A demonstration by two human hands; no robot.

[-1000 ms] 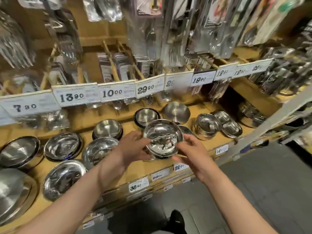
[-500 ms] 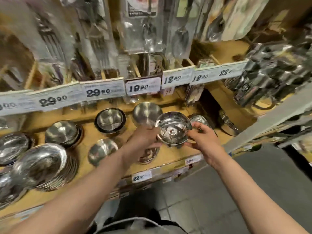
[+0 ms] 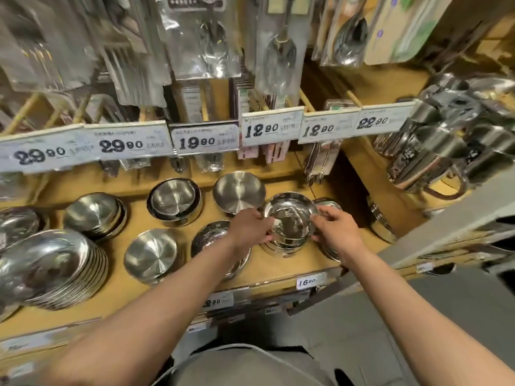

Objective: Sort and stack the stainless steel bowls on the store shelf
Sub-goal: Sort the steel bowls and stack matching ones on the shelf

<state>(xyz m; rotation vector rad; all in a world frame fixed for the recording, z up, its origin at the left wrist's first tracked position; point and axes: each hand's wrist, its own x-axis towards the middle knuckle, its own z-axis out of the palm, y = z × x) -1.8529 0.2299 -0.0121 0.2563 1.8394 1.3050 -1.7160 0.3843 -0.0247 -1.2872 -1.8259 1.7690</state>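
A shiny steel bowl [image 3: 289, 215] sits on top of a short stack of like bowls [image 3: 284, 246] at the right end of the wooden shelf [image 3: 273, 271]. My left hand [image 3: 248, 228] grips its left rim and my right hand [image 3: 331, 232] grips its right rim. Other steel bowls stand around: one behind [image 3: 239, 193], a black-rimmed stack [image 3: 174, 198], a single bowl in front [image 3: 150, 254], and one [image 3: 211, 235] partly hidden under my left wrist.
A tall stack of wide plates [image 3: 53, 268] fills the left. Price tags [image 3: 204, 140] line the rail above, with packaged cutlery [image 3: 281, 51] hanging over it. Steel mugs [image 3: 446, 146] crowd the right. A grey metal post [image 3: 446, 235] slants past the shelf's right end.
Both hands carried the bowl to the right and lowered it onto the stack at the shelf's right end. The view has swung right along the shelf.
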